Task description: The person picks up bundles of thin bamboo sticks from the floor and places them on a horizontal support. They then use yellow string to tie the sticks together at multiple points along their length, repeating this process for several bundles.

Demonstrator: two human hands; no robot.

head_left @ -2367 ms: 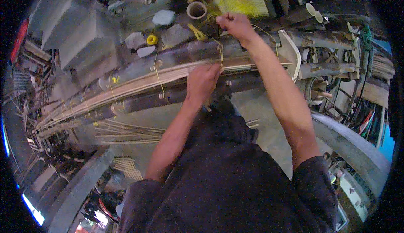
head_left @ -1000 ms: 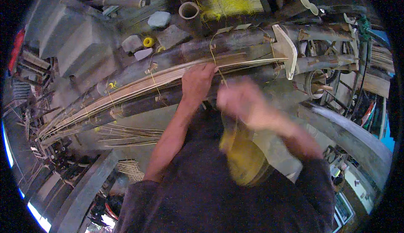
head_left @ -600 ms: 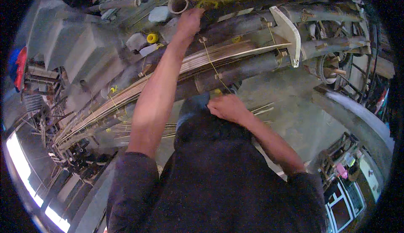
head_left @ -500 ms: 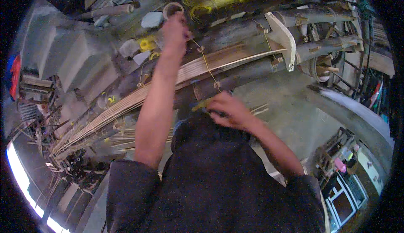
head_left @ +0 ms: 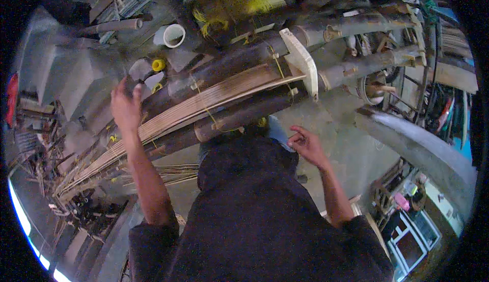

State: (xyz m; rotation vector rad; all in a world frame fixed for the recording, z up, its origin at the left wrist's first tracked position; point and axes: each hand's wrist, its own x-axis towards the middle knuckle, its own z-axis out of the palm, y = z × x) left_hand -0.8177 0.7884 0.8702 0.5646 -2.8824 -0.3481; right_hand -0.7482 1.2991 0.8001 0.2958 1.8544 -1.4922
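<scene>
My left hand (head_left: 126, 106) is raised over the left part of a bamboo frame, fingers apart and holding nothing. Close to it lies a bundle of long thin bamboo strips (head_left: 188, 110), stretched between a dark thick far pole (head_left: 229, 60) and a near pole (head_left: 254, 110). Yellow cord (head_left: 206, 108) crosses the strips and ties onto small pegs on both poles. My right hand (head_left: 306, 144) is in the air to the right of my lap, index finger stretched and the others partly curled, with nothing visible in it. A pale upright board (head_left: 303, 60) stands at the strips' right end.
Beyond the frame are a white bucket (head_left: 174, 36), a yellow roll (head_left: 158, 65) and yellow strands (head_left: 260, 2) on a board. Loose thin sticks (head_left: 173, 172) lie below the near pole. A long grey beam (head_left: 417, 134) is at the right, a concrete block (head_left: 76, 70) at the left.
My left hand has come away from near the bucket, moving left and nearer. My right hand has moved right, away from the near pole. The view has shifted slightly.
</scene>
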